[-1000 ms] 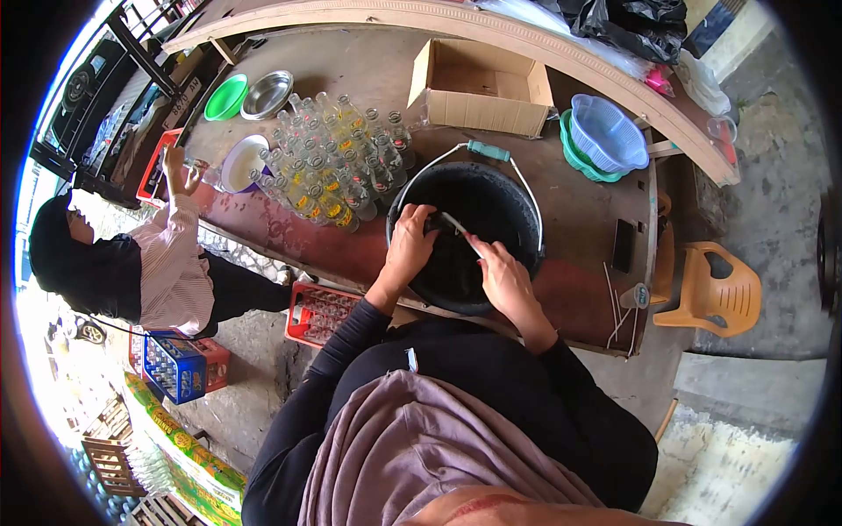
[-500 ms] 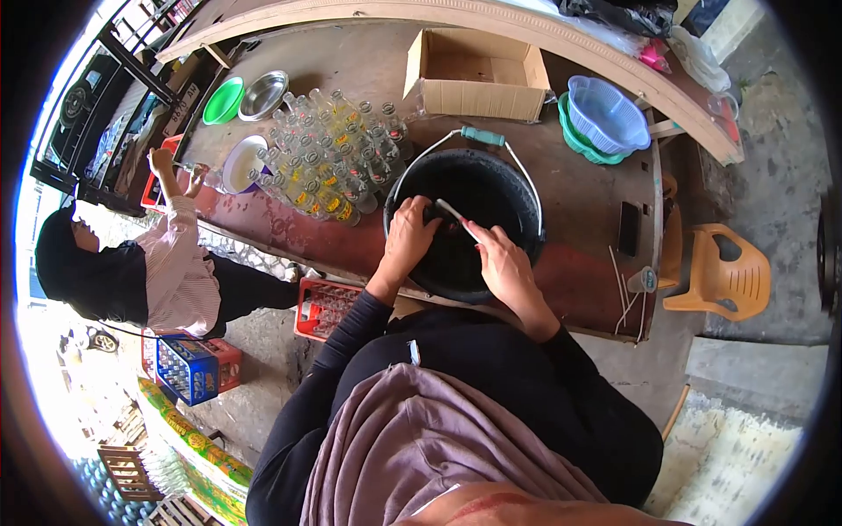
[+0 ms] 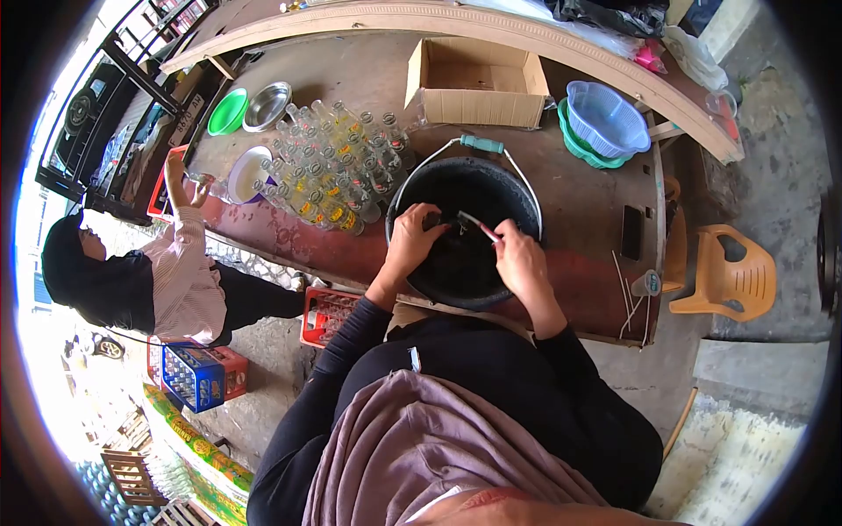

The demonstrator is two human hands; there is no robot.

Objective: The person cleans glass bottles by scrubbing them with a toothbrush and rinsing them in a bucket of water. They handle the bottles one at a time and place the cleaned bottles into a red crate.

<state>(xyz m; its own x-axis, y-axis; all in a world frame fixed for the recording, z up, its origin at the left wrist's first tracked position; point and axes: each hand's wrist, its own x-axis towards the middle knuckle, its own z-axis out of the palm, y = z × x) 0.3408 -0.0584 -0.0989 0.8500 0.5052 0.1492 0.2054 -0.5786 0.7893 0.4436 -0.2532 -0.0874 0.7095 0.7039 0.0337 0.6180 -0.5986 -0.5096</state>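
Note:
A black bucket (image 3: 465, 294) stands on the table in front of me, its wire handle raised at the back with a turquoise grip (image 3: 481, 144). Over its right side, my right hand (image 3: 521, 259) is closed round the handle of a slim knife (image 3: 488, 231). The pale blade points left and away from me, above the dark inside of the bucket. My left hand (image 3: 412, 241) is over the left side, fingers curled in a pinch. Whatever lies between those fingertips is too dark to make out. The bucket's contents are hard to see.
Clear glass bottles (image 3: 329, 167) crowd the table left of the bucket. Behind are a cardboard box (image 3: 482, 107) and plastic baskets (image 3: 607, 118). A phone (image 3: 631, 231) lies right. Another person (image 3: 180, 280) holds a bottle near a white basin (image 3: 249, 175). A red crate (image 3: 326, 317) stands below.
My right hand has shifted slightly right, and the knife tip has moved right and down, away from my left fingers. My left hand stays nearly in place. The other person's hands have shifted slightly.

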